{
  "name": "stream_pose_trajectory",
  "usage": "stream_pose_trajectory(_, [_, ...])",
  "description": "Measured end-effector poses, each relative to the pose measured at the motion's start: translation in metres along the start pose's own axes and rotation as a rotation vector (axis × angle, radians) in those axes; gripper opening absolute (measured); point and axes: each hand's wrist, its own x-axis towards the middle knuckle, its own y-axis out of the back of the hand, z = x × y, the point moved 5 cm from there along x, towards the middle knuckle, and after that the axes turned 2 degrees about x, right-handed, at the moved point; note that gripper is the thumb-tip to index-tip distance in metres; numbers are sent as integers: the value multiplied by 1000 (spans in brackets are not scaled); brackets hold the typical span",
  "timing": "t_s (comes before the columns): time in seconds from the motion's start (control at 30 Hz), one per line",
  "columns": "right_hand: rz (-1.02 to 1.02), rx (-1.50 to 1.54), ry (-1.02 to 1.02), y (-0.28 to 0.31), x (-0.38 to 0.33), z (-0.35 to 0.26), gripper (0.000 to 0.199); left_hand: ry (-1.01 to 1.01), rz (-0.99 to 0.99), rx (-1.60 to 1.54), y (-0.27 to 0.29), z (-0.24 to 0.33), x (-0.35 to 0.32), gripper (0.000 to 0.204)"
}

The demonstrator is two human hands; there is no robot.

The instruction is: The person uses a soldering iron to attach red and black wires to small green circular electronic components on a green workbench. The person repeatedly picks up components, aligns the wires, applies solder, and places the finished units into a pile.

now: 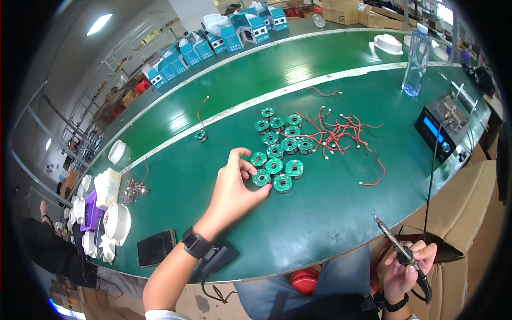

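My left hand (233,182) reaches over the bench with thumb and fingers closed around the edge of a small round green circuit board (261,177), which has a hole in its middle. That board sits at the near left of a cluster of similar ring-shaped boards (294,168) on dark coil bodies. In my right hand (409,266), at the lower right past the bench edge, is a soldering iron (395,241), its tip pointing up and left. Red wires with small white connectors (341,133) lie in a loose tangle behind and right of the boards.
A soldering station (440,130) with a lit display stands at the right, its cord hanging down. Behind it is a water bottle (416,66). White housings (117,223), a black flat object (156,248) and a purple bin (92,210) line the left. Blue boxes (232,38) stand far back.
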Motion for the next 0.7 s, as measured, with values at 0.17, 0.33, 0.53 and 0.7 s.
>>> stream_pose_trajectory(0.17, [-8,-24,3,-5,2,9,30,-142,31,194,27,-10,-6,81])
stream_pose_trajectory(0.33, [-21,-14,8,-13,1,8,29,197,126,241,85,-83,34,54])
stream_pose_trajectory(0.53, [-165,71,-29,-23,0,2,25,260,24,283,78,-156,75,53])
stream_pose_trajectory(0.7, [-89,28,-17,-20,-5,4,27,210,76,266,68,-149,70,42])
